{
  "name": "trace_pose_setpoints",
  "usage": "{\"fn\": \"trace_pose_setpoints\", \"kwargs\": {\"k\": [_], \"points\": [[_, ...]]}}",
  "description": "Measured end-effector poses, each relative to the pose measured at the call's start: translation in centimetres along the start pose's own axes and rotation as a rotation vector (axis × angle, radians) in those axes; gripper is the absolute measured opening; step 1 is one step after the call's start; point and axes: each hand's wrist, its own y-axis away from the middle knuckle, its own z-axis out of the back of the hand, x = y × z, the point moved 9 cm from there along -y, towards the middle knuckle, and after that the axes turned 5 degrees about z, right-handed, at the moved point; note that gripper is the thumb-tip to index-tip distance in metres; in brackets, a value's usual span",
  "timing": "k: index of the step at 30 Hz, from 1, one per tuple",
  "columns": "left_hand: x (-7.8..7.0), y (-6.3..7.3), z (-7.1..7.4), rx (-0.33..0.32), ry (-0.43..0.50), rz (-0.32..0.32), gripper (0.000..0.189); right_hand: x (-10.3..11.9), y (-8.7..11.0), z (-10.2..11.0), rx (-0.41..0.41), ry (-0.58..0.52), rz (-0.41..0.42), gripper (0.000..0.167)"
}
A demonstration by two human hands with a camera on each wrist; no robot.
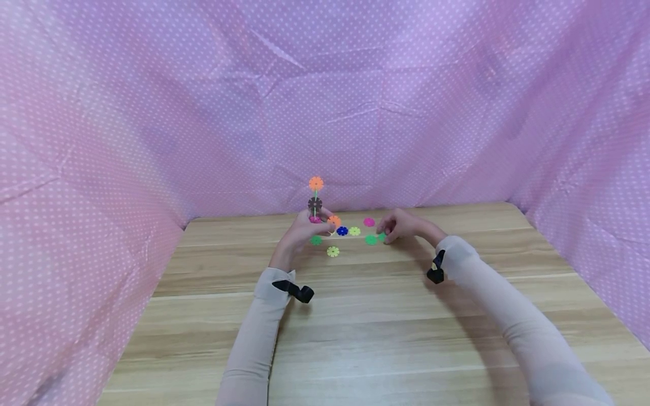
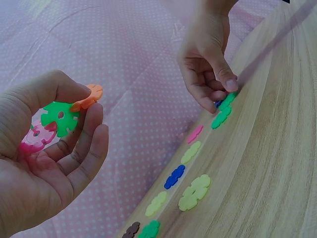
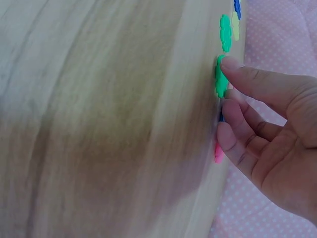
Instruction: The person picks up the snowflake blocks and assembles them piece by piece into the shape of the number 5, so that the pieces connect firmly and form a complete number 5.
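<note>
My left hand (image 1: 303, 230) holds a chain of interlocking plastic snowflake discs above the table. An orange disc (image 1: 316, 183) tops it in the head view, with a dark brown disc (image 1: 315, 204) below. In the left wrist view, thumb and fingers pinch another orange disc (image 2: 93, 96), joined to a green disc (image 2: 59, 119) and a pink disc (image 2: 37, 138). On the right, my right hand (image 1: 401, 224) reaches down to the tabletop. Its thumb and curled fingers pinch a green snowflake disc (image 3: 221, 77) near the table's far edge. A second green disc (image 3: 226, 32) lies beside that one.
Between the hands, loose discs lie on the wooden table (image 1: 355, 327): blue (image 1: 342, 231), yellow (image 1: 354, 231), pink (image 1: 369, 222) and others. Another yellow disc (image 1: 332, 251) is closer to me. Behind the far edge hangs a dotted pink cloth (image 1: 325, 113), which also flanks both sides.
</note>
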Motion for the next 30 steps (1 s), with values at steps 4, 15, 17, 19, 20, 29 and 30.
{"fn": "trace_pose_setpoints", "kwargs": {"k": [4, 15, 17, 19, 20, 29, 30], "points": [[0.1, 0.0, 0.0, 0.001, 0.004, 0.001, 0.027, 0.0, 0.0, 0.0, -0.008, 0.011, 0.016, 0.033], [0.2, -0.1, 0.2, 0.000, -0.015, 0.000, 0.028, -0.2, 0.0, 0.1, -0.028, 0.036, 0.005, 0.032], [0.2, -0.1, 0.2, -0.003, -0.022, 0.001, 0.028, -0.3, 0.0, 0.1, -0.033, 0.032, -0.001, 0.032], [0.2, -0.1, 0.2, -0.004, -0.020, 0.005, 0.028, -0.3, 0.0, 0.0, -0.036, 0.028, 0.004, 0.031], [0.2, -0.1, 0.2, -0.005, -0.019, 0.008, 0.028, -0.2, 0.1, 0.0, -0.038, 0.020, 0.005, 0.030], [0.4, 0.0, 0.2, -0.013, -0.013, 0.030, 0.030, 0.0, 0.9, 0.0, -0.057, -0.070, 0.001, 0.024], [0.4, 0.0, 0.2, -0.015, -0.012, 0.031, 0.030, -0.1, 1.0, 0.0, -0.057, -0.091, -0.008, 0.024]]}}
